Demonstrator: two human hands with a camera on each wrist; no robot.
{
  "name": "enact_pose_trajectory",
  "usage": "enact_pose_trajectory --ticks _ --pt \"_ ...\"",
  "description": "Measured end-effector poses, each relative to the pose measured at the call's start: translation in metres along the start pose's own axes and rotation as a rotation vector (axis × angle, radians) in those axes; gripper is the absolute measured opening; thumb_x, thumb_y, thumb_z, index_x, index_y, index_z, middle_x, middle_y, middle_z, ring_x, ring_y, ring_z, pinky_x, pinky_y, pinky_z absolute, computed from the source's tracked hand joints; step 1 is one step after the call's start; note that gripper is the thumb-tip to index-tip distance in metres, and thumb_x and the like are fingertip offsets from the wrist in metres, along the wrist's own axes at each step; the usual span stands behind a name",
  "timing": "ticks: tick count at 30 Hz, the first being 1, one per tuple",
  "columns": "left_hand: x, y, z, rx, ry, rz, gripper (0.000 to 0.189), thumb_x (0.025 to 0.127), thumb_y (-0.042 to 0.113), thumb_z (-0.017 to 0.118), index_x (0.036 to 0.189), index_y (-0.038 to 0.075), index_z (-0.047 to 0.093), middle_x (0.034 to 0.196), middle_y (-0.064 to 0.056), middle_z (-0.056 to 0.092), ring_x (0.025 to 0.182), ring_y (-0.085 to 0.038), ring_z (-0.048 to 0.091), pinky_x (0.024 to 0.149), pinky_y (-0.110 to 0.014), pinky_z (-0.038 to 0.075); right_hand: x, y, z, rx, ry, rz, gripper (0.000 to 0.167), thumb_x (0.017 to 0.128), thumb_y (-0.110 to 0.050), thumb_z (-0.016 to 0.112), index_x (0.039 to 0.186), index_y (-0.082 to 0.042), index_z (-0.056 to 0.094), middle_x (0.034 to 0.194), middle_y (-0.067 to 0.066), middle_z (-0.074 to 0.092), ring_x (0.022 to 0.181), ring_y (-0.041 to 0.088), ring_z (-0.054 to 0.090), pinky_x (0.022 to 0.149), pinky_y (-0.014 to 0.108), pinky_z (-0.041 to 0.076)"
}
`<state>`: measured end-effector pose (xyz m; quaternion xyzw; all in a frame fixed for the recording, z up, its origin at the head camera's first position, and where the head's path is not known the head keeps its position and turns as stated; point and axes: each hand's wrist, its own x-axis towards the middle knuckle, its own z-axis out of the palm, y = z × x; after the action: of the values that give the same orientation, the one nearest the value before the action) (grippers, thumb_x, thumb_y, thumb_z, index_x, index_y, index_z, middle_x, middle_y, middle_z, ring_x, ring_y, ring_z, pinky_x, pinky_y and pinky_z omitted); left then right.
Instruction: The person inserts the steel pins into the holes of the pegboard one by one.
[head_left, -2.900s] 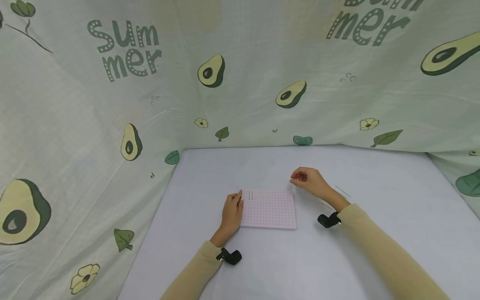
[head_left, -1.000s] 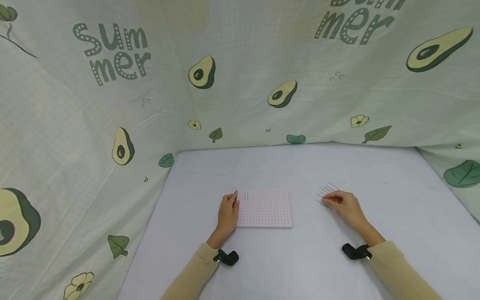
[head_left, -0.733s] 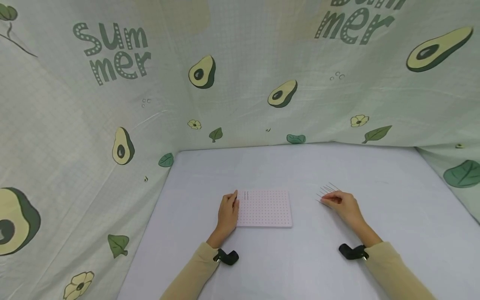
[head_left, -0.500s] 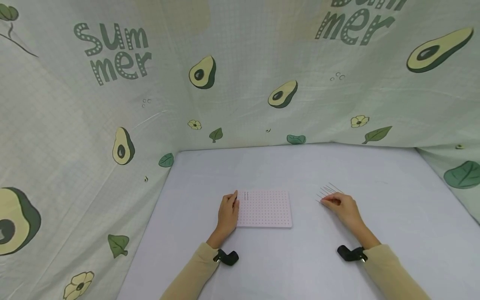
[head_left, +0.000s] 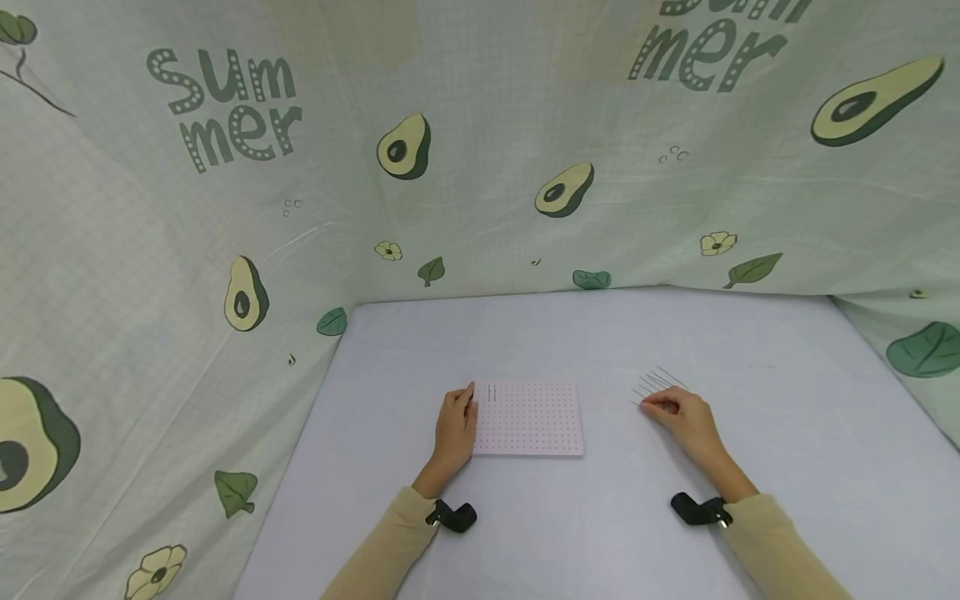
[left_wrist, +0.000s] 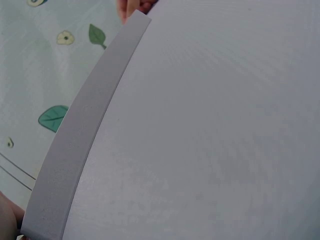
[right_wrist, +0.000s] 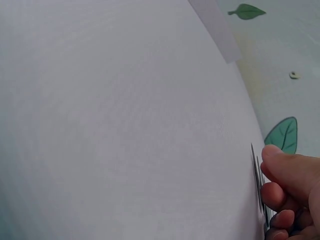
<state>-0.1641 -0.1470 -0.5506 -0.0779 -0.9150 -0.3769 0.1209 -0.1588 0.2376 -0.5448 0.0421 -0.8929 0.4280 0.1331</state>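
In the head view a pale pink pegboard lies flat, dotted with rows of small holes. Two thin dark rods stand upright near its far left corner; they also show in the left wrist view. My left hand grips the board's left edge, fingers at the far corner. To the right, my right hand is low over the table, thumb and index fingertips pinching the nearest thin metal rod. Just beyond it several similar rods lie slanted side by side. The right wrist view shows rods right by the fingertips.
Both hands work over a white table. A pale green cloth printed with avocados and leaves hangs behind and at the left. Black wrist cameras sit on the cuffs. A stretch of table separates the board from the rods.
From beside the board's far right corner, my right hand has come right and nearer, to the rods. Lately it shifts only slightly along the nearest rod. Left hand and board keep their place.
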Motion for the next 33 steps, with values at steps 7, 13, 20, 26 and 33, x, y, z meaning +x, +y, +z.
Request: enact_pose_trajectory --ticks 7,13,20,26,33 --pt "-0.0008 -0.0004 -0.0005 -0.001 0.013 0.009 0.04 0.105 0.007 0.049 0.142 -0.007 0.049 0.123 -0.022 0.053 0.106 -0.031 0.055 0.089 -0.045 0.046 0.0014 -0.0026 0.0004 -0.008 -0.021 -0.002 0.011 0.084 -0.01 0.08 0.09 -0.003 0.075 0.075 0.002 0.06 0.066 0.009 0.045 0.057 0.023 0.036" --pt "0.0 0.0 0.0002 0.007 0.011 0.001 0.041 0.105 0.008 0.049 0.143 -0.005 0.048 0.124 -0.021 0.053 0.107 -0.03 0.055 0.09 -0.045 0.046 0.0019 -0.0037 0.0006 -0.033 -0.017 -0.012 0.01 0.084 -0.009 0.08 0.089 -0.003 0.075 0.077 0.002 0.062 0.067 0.01 0.045 0.059 0.023 0.037" --pt "-0.0009 -0.0003 -0.0002 0.01 0.008 0.02 0.04 0.105 0.009 0.049 0.142 -0.006 0.049 0.122 -0.021 0.053 0.106 -0.03 0.054 0.089 -0.045 0.046 -0.0017 -0.0039 0.0017 -0.033 -0.021 -0.024 0.007 0.084 -0.006 0.079 0.086 -0.002 0.074 0.071 0.0 0.054 0.064 0.011 0.042 0.056 0.025 0.034" --pt "-0.0006 -0.001 -0.0003 0.007 0.006 0.017 0.041 0.105 0.009 0.049 0.143 -0.006 0.049 0.124 -0.022 0.053 0.108 -0.031 0.055 0.09 -0.045 0.046 -0.0021 -0.0053 0.0021 -0.032 -0.049 -0.021 0.007 0.086 -0.004 0.077 0.084 0.0 0.072 0.07 0.001 0.055 0.062 0.009 0.042 0.054 0.025 0.035" --pt "-0.0004 -0.0014 0.0 0.002 0.003 0.017 0.041 0.105 0.01 0.048 0.143 -0.005 0.049 0.125 -0.022 0.053 0.11 -0.032 0.054 0.092 -0.047 0.045 -0.0003 -0.0076 0.003 -0.029 -0.064 -0.03 0.007 0.086 0.001 0.074 0.084 0.004 0.069 0.072 0.003 0.057 0.062 0.009 0.043 0.053 0.025 0.037"
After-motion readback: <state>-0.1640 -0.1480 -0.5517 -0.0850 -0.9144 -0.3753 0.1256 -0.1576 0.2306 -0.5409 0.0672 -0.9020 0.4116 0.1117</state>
